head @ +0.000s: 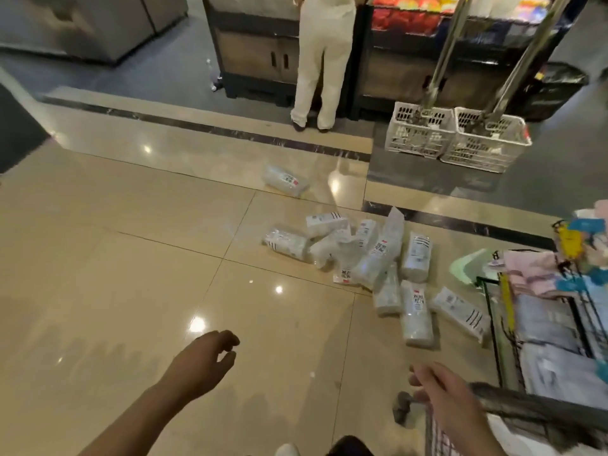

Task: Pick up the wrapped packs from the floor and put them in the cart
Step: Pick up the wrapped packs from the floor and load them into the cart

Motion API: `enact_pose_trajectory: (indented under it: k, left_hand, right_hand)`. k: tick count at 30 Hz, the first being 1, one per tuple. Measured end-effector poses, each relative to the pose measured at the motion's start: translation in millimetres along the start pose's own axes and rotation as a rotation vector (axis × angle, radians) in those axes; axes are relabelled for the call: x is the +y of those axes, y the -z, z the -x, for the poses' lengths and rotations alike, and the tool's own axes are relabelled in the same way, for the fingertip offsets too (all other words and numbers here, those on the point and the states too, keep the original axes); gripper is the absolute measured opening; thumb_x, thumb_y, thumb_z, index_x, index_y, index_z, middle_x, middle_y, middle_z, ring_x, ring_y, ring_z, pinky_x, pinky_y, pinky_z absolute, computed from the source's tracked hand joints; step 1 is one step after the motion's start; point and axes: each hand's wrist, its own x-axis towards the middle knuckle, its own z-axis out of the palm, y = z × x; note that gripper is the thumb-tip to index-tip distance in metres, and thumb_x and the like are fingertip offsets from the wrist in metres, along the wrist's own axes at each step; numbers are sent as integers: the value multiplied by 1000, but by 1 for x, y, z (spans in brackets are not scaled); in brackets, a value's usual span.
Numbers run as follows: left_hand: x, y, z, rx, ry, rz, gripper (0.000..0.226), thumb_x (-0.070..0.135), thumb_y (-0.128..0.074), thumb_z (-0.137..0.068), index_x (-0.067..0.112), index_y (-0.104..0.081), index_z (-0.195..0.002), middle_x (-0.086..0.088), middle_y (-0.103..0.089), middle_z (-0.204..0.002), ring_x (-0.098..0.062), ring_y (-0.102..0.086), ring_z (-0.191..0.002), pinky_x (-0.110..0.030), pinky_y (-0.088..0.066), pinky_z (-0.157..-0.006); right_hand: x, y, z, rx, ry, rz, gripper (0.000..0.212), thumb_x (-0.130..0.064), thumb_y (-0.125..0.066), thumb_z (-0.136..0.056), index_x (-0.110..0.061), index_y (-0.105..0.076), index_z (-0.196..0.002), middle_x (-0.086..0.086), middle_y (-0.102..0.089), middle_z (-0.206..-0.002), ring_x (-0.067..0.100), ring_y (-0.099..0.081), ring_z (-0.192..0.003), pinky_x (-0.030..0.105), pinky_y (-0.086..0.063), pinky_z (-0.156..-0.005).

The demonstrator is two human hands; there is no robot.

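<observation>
Several white wrapped packs [378, 251] lie in a loose pile on the beige tiled floor, right of centre. One more pack [285, 181] lies apart, farther back. The cart [513, 403] stands at the lower right, its dark handle bar showing, with wrapped goods inside. My left hand [207, 360] hovers over bare floor at lower centre, fingers loosely curled and holding nothing. My right hand [437, 386] rests on the left end of the cart's handle; the grip itself is blurred. Both hands are well short of the pile.
A person in white trousers [320, 70] stands at a dark shelf unit [260, 60] at the back. Two white plastic crates [457, 136] with metal poles stand at the back right. A rack of colourful goods [579, 258] fills the right edge.
</observation>
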Motion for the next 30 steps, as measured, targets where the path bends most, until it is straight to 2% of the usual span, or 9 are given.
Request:
enact_pose_trajectory:
  k: [4, 6, 9, 13, 16, 19, 21, 24, 30]
  left_hand:
    - [-5, 22, -60, -46, 3, -16, 27, 32, -60, -100, 37, -65, -126, 18, -66, -117, -4, -62, -111, -21, -46, -83]
    - [0, 38, -99, -45, 6, -21, 29, 32, -61, -99, 36, -64, -128, 18, -66, -118, -6, -62, -113, -24, -49, -86]
    - [16, 65, -170, -31, -4, -34, 34, 32, -63, -99, 34, -62, -133, 16, -65, -121, -9, -61, -117, -28, -51, -91]
    - [46, 115, -262, -2, 14, -55, 41, 36, -62, -99, 33, -58, -139, 14, -64, -127, -8, -59, -118, -31, -53, -97]
    - [64, 155, -331, -24, 21, -94, 42, 35, -61, -100, 30, -57, -141, 9, -65, -130, -12, -60, -120, -30, -53, -97]
    - [73, 193, -394, -82, 26, -121, 43, 34, -61, -100, 28, -57, -142, 4, -65, -132, -16, -61, -120, -29, -51, -99]
    - [69, 218, -440, -86, 34, -139, 43, 34, -63, -98, 28, -58, -141, 4, -67, -132, -16, -63, -120, -30, -52, -99]
    - [54, 242, -520, -117, 22, -229, 47, 36, -67, -96, 29, -58, -142, 5, -67, -132, -16, -63, -121, -31, -53, -99]
    - [44, 204, -694, -360, -147, -482, 60, 44, -67, -93, 31, -49, -149, 3, -60, -145, -19, -58, -129, -34, -51, -104]
  right_hand:
    - [-60, -30, -48, -56, 80, 90, 17, -40, -59, -102, -31, -73, -99, -9, -76, -99, 15, -72, -90, 43, -58, -88]
    - [-89, -45, -81, -51, 118, 107, 18, -43, -59, -101, -31, -70, -108, -10, -72, -110, 13, -67, -100, 36, -51, -87]
    - [-142, -68, -145, -29, 154, 94, 31, -45, -62, -100, -30, -63, -128, -9, -64, -123, 14, -61, -108, 32, -45, -85]
    - [-229, -92, -235, -107, 191, 57, 20, -43, -64, -99, -37, -61, -117, -7, -66, -123, 13, -61, -106, 30, -45, -87]
    - [-284, -109, -289, -149, 173, 90, 29, -44, -64, -99, -31, -63, -124, -8, -66, -118, 3, -60, -96, 26, -46, -81]
    - [-322, -124, -332, -215, 94, 181, 28, -45, -63, -99, -29, -65, -122, -9, -66, -114, -1, -58, -91, 18, -43, -71]
    - [-339, -135, -356, -243, 19, 238, 27, -47, -63, -98, -29, -67, -118, -8, -70, -117, 7, -62, -98, 21, -46, -75]
    - [-346, -158, -393, -238, -106, 251, 23, -48, -65, -96, -32, -69, -113, -9, -71, -117, 7, -63, -99, 29, -50, -86]
    - [-324, -238, -487, -96, -285, 117, 53, -46, -69, -94, -25, -60, -141, 2, -62, -141, 18, -58, -119, 33, -44, -95]
